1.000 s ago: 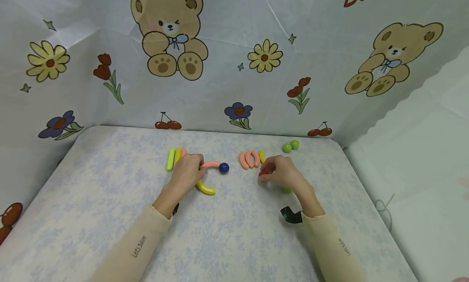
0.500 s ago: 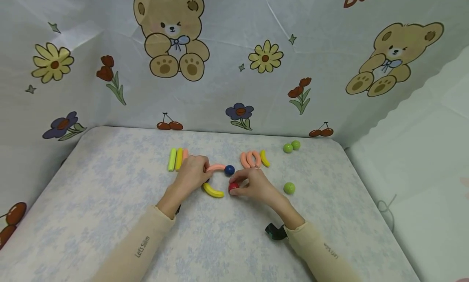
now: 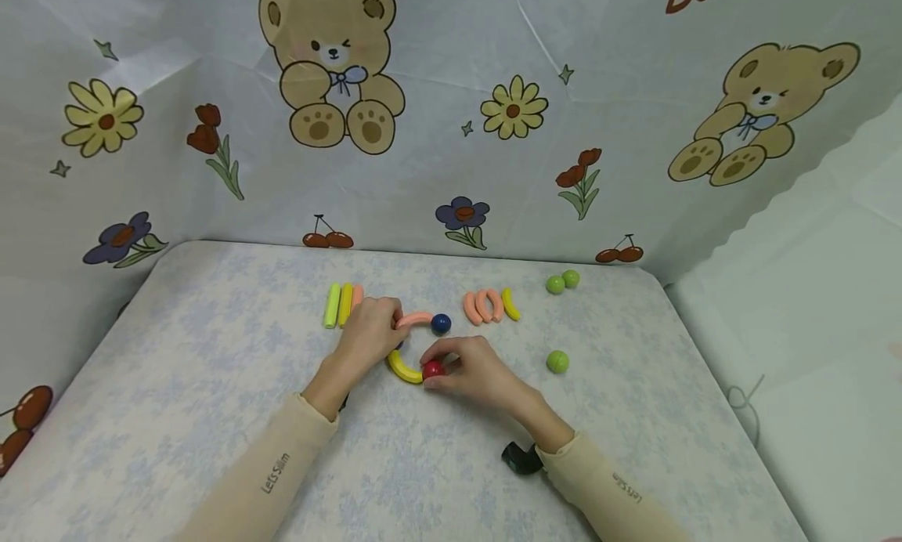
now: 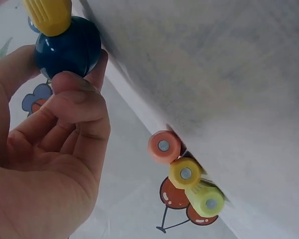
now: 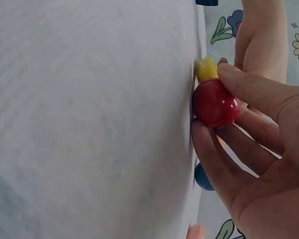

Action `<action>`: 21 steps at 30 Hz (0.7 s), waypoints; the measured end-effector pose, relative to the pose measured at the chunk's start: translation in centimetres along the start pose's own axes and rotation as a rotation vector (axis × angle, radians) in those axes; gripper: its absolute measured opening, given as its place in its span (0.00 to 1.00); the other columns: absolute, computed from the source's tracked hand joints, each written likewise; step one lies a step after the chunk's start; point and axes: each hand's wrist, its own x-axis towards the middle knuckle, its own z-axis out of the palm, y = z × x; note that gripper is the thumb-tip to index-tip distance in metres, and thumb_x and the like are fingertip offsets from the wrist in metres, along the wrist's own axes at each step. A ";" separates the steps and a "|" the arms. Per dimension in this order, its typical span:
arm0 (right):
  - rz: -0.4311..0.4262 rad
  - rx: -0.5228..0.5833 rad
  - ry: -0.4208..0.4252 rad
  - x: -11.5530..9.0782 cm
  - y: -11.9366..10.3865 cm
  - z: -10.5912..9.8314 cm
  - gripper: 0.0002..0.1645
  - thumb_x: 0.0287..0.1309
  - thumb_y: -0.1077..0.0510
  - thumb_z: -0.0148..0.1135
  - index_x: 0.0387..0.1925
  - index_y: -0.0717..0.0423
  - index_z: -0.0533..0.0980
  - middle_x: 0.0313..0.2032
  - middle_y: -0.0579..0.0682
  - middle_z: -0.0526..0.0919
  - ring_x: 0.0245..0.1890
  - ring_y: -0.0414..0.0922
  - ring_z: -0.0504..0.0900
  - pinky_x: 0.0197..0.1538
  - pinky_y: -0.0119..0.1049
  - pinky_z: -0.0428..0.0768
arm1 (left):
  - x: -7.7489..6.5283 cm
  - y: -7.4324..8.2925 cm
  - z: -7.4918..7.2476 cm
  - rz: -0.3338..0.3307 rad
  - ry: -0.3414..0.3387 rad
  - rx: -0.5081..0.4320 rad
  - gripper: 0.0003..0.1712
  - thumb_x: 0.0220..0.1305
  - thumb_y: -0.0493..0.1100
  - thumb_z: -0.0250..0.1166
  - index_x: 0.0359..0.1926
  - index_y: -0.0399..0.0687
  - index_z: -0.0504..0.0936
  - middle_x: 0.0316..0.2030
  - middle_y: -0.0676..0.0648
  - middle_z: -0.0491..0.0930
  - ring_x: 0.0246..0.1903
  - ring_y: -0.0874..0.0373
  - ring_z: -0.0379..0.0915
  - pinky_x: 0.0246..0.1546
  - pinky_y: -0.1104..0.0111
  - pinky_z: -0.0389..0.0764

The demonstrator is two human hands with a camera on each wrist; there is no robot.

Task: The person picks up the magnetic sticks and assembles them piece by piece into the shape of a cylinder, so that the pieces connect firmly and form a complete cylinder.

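In the head view my left hand [image 3: 366, 332] pinches a dark blue ball, which the left wrist view shows as a glossy blue ball [image 4: 67, 49] between thumb and fingers. A yellow curved rod [image 3: 402, 367] joins that ball, and a pink curved rod [image 3: 414, 319] runs from beside the hand to a second blue ball [image 3: 441, 324]. My right hand [image 3: 475, 372] holds a shiny red ball [image 3: 433, 370] by thumb and fingertips, right at the free end of the yellow rod. In the right wrist view, the yellow rod end [image 5: 208, 69] meets the red ball.
Straight green [image 3: 332, 306], yellow [image 3: 345, 305] and pink rods [image 3: 357, 294] lie side by side behind my left hand. Further right are pink curved rods [image 3: 482, 306] and a yellow curved rod [image 3: 510, 304]. Two green balls [image 3: 556, 284] sit at the back right, another green ball [image 3: 557, 362] nearer.
My right hand has carried the red ball leftward, from near the pink curved rods to the yellow rod's end. My left hand has shifted slightly right with the joined pieces, then stayed.
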 end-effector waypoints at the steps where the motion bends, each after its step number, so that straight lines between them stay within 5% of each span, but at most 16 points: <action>1: -0.003 -0.003 -0.002 0.0 0.0 0.0 0.15 0.60 0.61 0.78 0.48 0.57 0.86 0.46 0.48 0.90 0.46 0.45 0.88 0.52 0.43 0.87 | 0.0 0.0 0.0 -0.004 -0.001 0.003 0.10 0.62 0.39 0.76 0.28 0.44 0.83 0.19 0.50 0.77 0.20 0.57 0.72 0.24 0.69 0.72; 11: -0.007 -0.029 0.019 0.0 0.0 -0.3 0.13 0.65 0.57 0.75 0.49 0.57 0.86 0.45 0.47 0.90 0.44 0.44 0.89 0.49 0.36 0.87 | 0.2 -0.1 0.2 -0.014 -0.017 0.030 0.10 0.63 0.41 0.76 0.29 0.44 0.83 0.19 0.50 0.77 0.21 0.56 0.72 0.25 0.67 0.72; 13: -0.007 -0.035 0.090 0.0 0.2 -0.8 0.11 0.67 0.58 0.73 0.48 0.58 0.86 0.44 0.48 0.90 0.44 0.45 0.89 0.48 0.36 0.88 | 0.3 -0.2 0.3 -0.010 -0.019 0.032 0.10 0.63 0.41 0.76 0.30 0.45 0.83 0.19 0.50 0.78 0.21 0.56 0.72 0.25 0.67 0.72; 17: 0.016 -0.192 0.377 0.2 1.3 -2.6 0.08 0.64 0.64 0.73 0.45 0.62 0.86 0.42 0.55 0.90 0.44 0.51 0.88 0.46 0.43 0.88 | 0.4 -0.2 0.4 -0.002 -0.006 0.041 0.10 0.62 0.42 0.77 0.30 0.45 0.85 0.20 0.51 0.79 0.22 0.56 0.73 0.26 0.66 0.73; 21: 0.138 -0.418 0.562 -0.2 2.9 -4.3 0.15 0.63 0.72 0.68 0.52 0.68 0.83 0.55 0.66 0.84 0.56 0.62 0.82 0.54 0.54 0.84 | 0.4 -0.3 0.6 0.000 -0.009 0.043 0.10 0.62 0.42 0.77 0.29 0.45 0.85 0.20 0.51 0.78 0.22 0.56 0.72 0.26 0.67 0.72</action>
